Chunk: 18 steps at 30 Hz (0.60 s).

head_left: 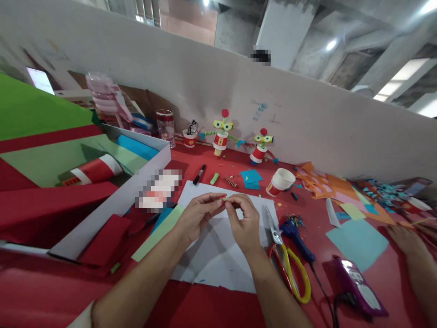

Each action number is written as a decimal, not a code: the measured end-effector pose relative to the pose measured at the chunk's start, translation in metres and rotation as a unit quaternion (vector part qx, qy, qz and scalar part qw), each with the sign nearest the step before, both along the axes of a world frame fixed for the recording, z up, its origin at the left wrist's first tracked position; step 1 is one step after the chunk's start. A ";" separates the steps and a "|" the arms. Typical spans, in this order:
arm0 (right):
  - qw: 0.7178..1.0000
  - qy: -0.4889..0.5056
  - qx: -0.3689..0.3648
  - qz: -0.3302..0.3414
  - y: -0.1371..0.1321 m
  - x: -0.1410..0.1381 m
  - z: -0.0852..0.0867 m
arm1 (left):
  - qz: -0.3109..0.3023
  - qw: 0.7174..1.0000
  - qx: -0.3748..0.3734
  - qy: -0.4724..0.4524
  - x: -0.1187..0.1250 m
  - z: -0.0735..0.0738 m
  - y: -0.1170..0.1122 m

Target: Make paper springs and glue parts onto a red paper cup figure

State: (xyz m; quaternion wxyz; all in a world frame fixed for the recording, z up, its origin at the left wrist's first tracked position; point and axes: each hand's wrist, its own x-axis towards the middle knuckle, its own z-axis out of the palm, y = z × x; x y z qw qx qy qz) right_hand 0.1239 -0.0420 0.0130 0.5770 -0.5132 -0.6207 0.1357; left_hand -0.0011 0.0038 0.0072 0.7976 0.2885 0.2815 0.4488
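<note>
Above a white sheet (218, 246), my left hand (200, 212) and my right hand (244, 223) meet fingertip to fingertip. Both pinch a small paper strip (224, 198) that shows green and a bit of red; most of it is hidden by the fingers. Just beyond the sheet lie a green folded paper spring (214, 178), a red one (231, 182), blue paper pieces (251, 178) and a black marker (200, 174). Scissors (290, 269) with yellow and red handles rest beside my right forearm, near a dark blue glue gun (298, 241).
Two paper-cup figures (221, 141) stand by the wall, near a cup holding glasses (190, 137) and a glass jar (165, 127). Stacked cups (280, 182) stand to the right. A white box (136, 182) is at left. Another person's hand (404, 239) rests at far right, beyond a purple device (360, 289).
</note>
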 end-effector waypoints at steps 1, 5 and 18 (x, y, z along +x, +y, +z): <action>1.000 0.009 -0.003 -0.004 0.000 -0.001 0.000 | 0.002 1.000 0.001 -0.002 0.001 -0.001 0.000; 0.998 0.054 -0.020 -0.009 -0.001 -0.004 -0.003 | 0.004 1.000 0.017 -0.004 0.002 -0.004 0.000; 0.980 0.169 -0.109 0.013 0.001 -0.003 -0.012 | 0.039 0.989 0.107 0.091 0.001 0.000 -0.001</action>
